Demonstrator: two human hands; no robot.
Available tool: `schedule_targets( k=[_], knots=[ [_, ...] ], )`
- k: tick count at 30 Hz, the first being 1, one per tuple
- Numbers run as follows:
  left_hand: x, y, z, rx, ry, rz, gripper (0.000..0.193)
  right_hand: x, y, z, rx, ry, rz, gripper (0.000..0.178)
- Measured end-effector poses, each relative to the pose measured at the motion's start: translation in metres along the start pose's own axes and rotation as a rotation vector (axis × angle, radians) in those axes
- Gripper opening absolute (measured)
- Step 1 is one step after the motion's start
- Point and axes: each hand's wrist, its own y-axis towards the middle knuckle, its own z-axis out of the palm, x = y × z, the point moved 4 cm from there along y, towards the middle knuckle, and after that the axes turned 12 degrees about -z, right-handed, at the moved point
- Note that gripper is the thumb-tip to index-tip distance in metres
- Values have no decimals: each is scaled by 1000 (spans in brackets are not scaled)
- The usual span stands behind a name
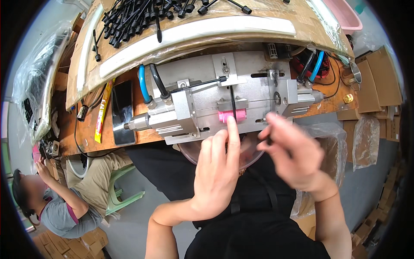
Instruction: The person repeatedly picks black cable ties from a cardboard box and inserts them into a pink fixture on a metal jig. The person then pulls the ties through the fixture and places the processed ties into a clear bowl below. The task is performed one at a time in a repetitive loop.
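A metal fixture [258,90] with a cylinder block on each side lies in front of me. At its near middle sits a pink block [240,115], crossed by a thin black rod [233,97]. My left hand [215,172] holds nothing; its outstretched index fingertip touches the rod's near end at the pink block, the other fingers being bent. Another black rod with a thicker end [198,84] lies slantwise across the left cylinder block. My right hand [295,151] hovers right of the pink block, blurred, fingers curled; a dark spot shows between thumb and fingers, unclear whether a held thing.
Behind the fixture, a cardboard-covered shelf [194,43] bears a heap of black rods [138,19]. A phone [123,112] and yellow packet [103,112] lie left. A bowl [189,152] is below the fixture. A seated co-worker [73,207] is at left; cartons [379,77] stand right.
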Motion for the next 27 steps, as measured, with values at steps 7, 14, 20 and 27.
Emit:
schedule_targets(
  k=[7, 14, 20, 27],
  knots=[
    [8, -5, -19, -69, -133, -57, 72, -9, -33, 61, 111, -12, 104, 69],
    [18, 41, -39, -155, -42, 77, 59, -12, -30, 61, 146, -62, 104, 69],
    [16, 125, -35, 135, 347, 360, 9, -2, 0, 22, 171, -93, 168, 53],
    [8, 127, -45, -27, 248, 317, 2, -19, 3, -12, -104, -43, 220, 37]
  ],
)
